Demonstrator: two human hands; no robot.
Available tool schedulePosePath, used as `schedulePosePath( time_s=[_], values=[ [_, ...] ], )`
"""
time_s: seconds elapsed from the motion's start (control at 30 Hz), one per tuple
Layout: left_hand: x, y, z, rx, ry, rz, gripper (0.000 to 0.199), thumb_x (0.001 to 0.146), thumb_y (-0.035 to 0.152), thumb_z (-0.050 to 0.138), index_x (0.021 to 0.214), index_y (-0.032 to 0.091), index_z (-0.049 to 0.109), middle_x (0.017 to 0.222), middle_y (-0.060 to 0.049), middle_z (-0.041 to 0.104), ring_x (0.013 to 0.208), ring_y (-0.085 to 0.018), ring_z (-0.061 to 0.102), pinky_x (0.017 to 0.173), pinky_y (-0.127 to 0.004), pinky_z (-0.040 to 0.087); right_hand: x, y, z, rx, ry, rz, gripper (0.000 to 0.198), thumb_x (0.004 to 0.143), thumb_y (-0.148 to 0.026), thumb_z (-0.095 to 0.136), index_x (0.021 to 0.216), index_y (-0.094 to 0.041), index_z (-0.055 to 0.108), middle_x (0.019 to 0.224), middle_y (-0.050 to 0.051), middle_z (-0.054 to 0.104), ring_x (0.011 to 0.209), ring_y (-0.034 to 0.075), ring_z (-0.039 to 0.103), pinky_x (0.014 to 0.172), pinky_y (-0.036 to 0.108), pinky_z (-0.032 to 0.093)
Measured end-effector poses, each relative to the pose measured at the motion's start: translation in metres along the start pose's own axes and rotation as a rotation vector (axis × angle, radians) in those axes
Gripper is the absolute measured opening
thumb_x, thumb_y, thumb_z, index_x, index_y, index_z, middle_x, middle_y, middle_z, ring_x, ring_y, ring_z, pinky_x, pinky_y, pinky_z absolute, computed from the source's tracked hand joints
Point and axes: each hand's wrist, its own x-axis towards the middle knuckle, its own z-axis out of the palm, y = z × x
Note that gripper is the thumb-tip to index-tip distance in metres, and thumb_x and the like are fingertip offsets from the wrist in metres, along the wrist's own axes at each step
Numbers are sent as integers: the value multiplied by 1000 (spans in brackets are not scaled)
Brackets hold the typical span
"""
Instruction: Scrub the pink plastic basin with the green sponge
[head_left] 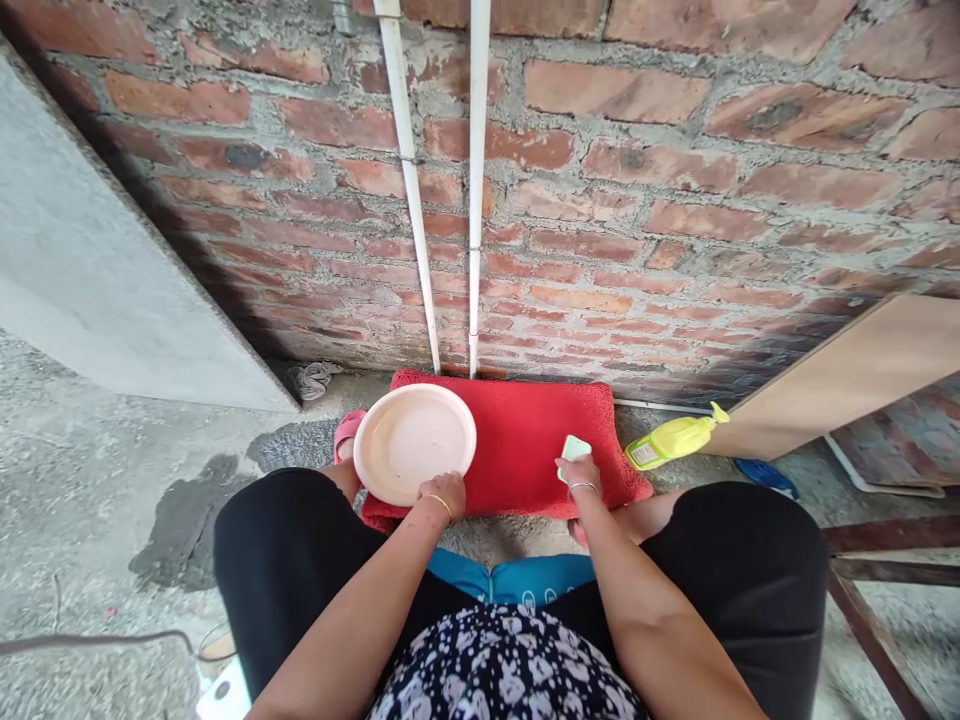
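Note:
A pale pink basin [415, 395] rests on the left end of a red mat [517, 425] with shaggy edges. My left hand [442, 493] is closed over the basin's near rim. It looks as if shallow liquid lies inside, though I cannot be certain. On the right part of the mat, my right hand [580, 471] grips a small pale green block [575, 448] with rounded corners, its lower part covered by my fingers; its exact kind does not show. Right of the mat, a yellow pump bottle [671, 441] leans at a tilt, apart from both hands.
Two white pipes [477, 180] run down the brick wall [637, 170] behind the mat. A grey slab [127, 250] leans at left, a brown board [847, 375] at right. A crumpled cloth [313, 379] and a wet patch [187, 520] are on the concrete floor.

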Motion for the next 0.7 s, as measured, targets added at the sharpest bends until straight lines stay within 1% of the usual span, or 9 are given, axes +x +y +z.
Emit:
schedulePosePath(
  time_s=[0.07, 0.13, 0.23, 0.3, 0.37, 0.43, 0.5, 0.6, 0.7],
  values=[
    [-4, 6, 2, 24, 2, 5, 56, 75, 26, 51, 129, 12, 43, 122, -21, 52, 112, -28, 51, 87, -43, 45, -13, -30, 13, -22, -49, -64, 55, 69, -54, 59, 112, -21, 51, 107, 12, 56, 89, 23, 60, 68, 30, 46],
    [-9, 12, 3, 69, 12, 28, 59, 77, 23, 49, 133, 10, 39, 123, -23, 50, 114, -29, 50, 86, -43, 46, -29, -63, 28, -66, -102, -172, 56, 67, -51, 61, 114, -23, 49, 110, 9, 54, 91, 22, 59, 71, 30, 45],
    [-16, 21, 6, 150, 19, 53, 58, 77, 22, 48, 133, 14, 40, 123, -24, 49, 113, -32, 49, 81, -45, 48, -52, -102, 50, -157, -178, -351, 51, 68, -46, 62, 113, -26, 49, 110, 7, 52, 95, 22, 58, 75, 31, 44],
    [-17, 23, 6, 197, 18, 56, 51, 77, 23, 48, 127, 17, 47, 122, -23, 49, 111, -33, 49, 78, -46, 48, -60, -117, 60, -226, -217, -468, 48, 68, -42, 62, 112, -27, 50, 112, 7, 51, 99, 22, 55, 78, 32, 43],
    [-16, 23, 4, 221, 23, 59, 42, 78, 24, 48, 119, 16, 52, 119, -23, 51, 109, -33, 51, 77, -47, 47, -61, -120, 64, -280, -229, -562, 46, 68, -39, 64, 111, -28, 50, 115, 6, 50, 103, 23, 53, 80, 32, 41],
    [-12, 21, 1, 217, 39, 76, 38, 79, 26, 48, 115, 15, 55, 117, -22, 52, 108, -31, 52, 81, -46, 46, -53, -113, 61, -301, -228, -571, 48, 67, -39, 65, 111, -28, 50, 115, 7, 49, 103, 23, 53, 80, 32, 41],
    [-8, 17, -4, 194, 47, 105, 37, 79, 28, 48, 114, 15, 55, 116, -20, 54, 108, -29, 52, 85, -44, 44, -39, -96, 49, -282, -217, -496, 52, 67, -43, 64, 114, -27, 49, 114, 8, 48, 102, 23, 54, 79, 32, 41],
    [-3, 15, -10, 175, 23, 140, 37, 80, 30, 48, 114, 17, 54, 115, -17, 56, 109, -27, 53, 87, -41, 43, -14, -53, 25, -226, -163, -307, 54, 70, -48, 61, 117, -25, 48, 111, 8, 50, 96, 22, 56, 75, 31, 42],
    [0, 19, -16, 189, -6, 141, 38, 78, 26, 50, 115, 18, 54, 115, -16, 57, 108, -28, 53, 85, -42, 44, 8, -2, 1, -194, -59, -130, 52, 73, -54, 56, 114, -23, 51, 105, 9, 53, 87, 21, 59, 69, 29, 43]
  ],
)
